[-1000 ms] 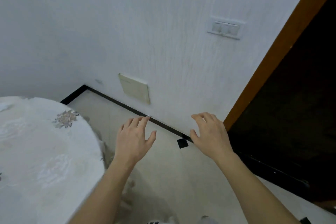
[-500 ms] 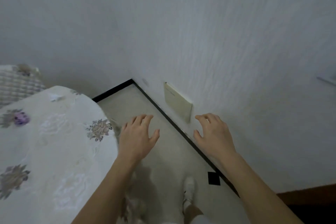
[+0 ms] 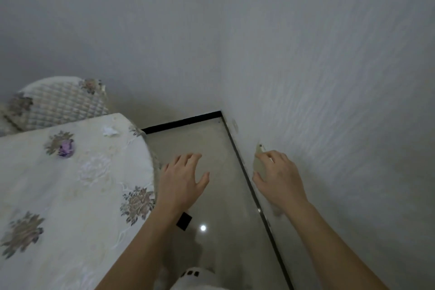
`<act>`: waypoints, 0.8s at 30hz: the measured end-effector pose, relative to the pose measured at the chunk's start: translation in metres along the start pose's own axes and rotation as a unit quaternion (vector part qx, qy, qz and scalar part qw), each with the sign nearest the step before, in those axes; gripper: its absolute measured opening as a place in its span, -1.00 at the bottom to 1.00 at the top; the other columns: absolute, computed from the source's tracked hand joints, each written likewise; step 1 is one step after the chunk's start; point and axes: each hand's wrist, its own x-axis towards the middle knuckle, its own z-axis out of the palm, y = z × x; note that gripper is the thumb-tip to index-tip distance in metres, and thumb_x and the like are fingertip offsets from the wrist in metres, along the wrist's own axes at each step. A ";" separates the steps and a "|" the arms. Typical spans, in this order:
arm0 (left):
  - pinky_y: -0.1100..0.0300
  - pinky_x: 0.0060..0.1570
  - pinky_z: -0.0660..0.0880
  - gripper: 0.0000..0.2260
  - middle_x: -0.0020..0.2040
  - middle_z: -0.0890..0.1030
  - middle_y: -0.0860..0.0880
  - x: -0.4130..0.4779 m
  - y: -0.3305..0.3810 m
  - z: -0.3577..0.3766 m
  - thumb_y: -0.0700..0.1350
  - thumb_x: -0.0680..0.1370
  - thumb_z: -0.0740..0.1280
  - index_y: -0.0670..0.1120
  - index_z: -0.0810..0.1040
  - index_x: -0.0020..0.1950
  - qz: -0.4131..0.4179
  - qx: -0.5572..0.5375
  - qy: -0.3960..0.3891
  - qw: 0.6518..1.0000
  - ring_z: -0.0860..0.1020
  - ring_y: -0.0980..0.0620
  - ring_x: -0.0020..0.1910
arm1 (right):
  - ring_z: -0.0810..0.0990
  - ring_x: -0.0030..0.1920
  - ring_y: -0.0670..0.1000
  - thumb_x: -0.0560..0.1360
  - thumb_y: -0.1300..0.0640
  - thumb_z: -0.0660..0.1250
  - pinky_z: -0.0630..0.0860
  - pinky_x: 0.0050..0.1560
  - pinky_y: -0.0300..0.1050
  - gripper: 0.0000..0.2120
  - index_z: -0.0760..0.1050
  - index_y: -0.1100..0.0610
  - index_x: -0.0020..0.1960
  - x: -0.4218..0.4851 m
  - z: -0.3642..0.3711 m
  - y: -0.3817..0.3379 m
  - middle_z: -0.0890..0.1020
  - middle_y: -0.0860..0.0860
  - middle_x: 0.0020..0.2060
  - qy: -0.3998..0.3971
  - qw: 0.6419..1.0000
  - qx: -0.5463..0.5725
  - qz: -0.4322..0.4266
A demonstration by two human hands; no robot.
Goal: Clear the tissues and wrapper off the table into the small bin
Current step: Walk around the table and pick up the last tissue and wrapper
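A round table (image 3: 70, 195) with a white floral cloth fills the left side. Near its far edge lies a crumpled white tissue (image 3: 110, 130). A purple crumpled wrapper (image 3: 66, 147) rests on a flower print further left. My left hand (image 3: 182, 181) hovers over the floor just right of the table's rim, fingers spread, holding nothing. My right hand (image 3: 277, 179) is held out near the wall, also empty with fingers apart. No bin is in view.
A quilted chair back (image 3: 58, 103) stands behind the table. White walls meet at a corner (image 3: 221, 110) with a black skirting line. A beige wall plate (image 3: 259, 162) sits behind my right hand. A white shoe (image 3: 195, 278) shows at the bottom.
The view has swung left: the doorway and switches are gone, and more of the table, the tissue, the wrapper and the chair have come into sight. Both hands stay open.
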 end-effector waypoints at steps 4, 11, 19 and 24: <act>-0.02 0.13 0.47 -0.54 0.24 0.58 0.00 0.038 -0.015 0.010 0.21 0.53 0.22 0.02 0.47 0.35 -0.045 0.002 -0.002 0.999 0.51 -0.04 0.19 | 0.56 0.02 0.14 0.40 0.04 0.35 0.53 -0.03 0.03 -0.62 0.55 0.13 0.18 0.061 0.018 0.003 0.61 0.09 0.01 -0.018 0.999 0.015 -0.033; -0.03 0.11 0.49 -0.55 0.21 0.60 -0.03 0.135 -0.060 0.035 0.19 0.51 0.28 0.00 0.50 0.32 -0.096 -0.001 0.009 0.995 0.53 -0.08 0.18 | 0.55 0.04 0.13 0.42 -0.01 0.24 0.54 -0.03 0.05 -0.59 0.55 0.13 0.20 0.183 0.053 0.000 0.61 0.09 0.02 -0.037 0.997 0.019 -0.067; -0.01 0.06 0.50 -0.50 0.21 0.59 -0.03 0.295 -0.151 0.046 0.23 0.50 0.19 -0.02 0.50 0.31 -0.118 0.003 0.029 0.993 0.52 -0.08 0.18 | 0.55 0.05 0.14 0.44 -0.03 0.25 0.53 -0.03 0.03 -0.60 0.55 0.13 0.20 0.378 0.096 -0.043 0.60 0.08 0.03 -0.040 0.993 0.012 -0.113; 0.01 0.03 0.49 -0.56 0.18 0.59 -0.02 0.370 -0.205 0.044 0.17 0.50 0.31 -0.02 0.52 0.30 -0.150 -0.015 0.037 0.988 0.50 -0.08 0.18 | 0.55 0.05 0.14 0.44 0.01 0.28 0.52 -0.04 0.04 -0.63 0.55 0.13 0.20 0.482 0.114 -0.078 0.61 0.08 0.02 -0.031 0.990 0.028 -0.135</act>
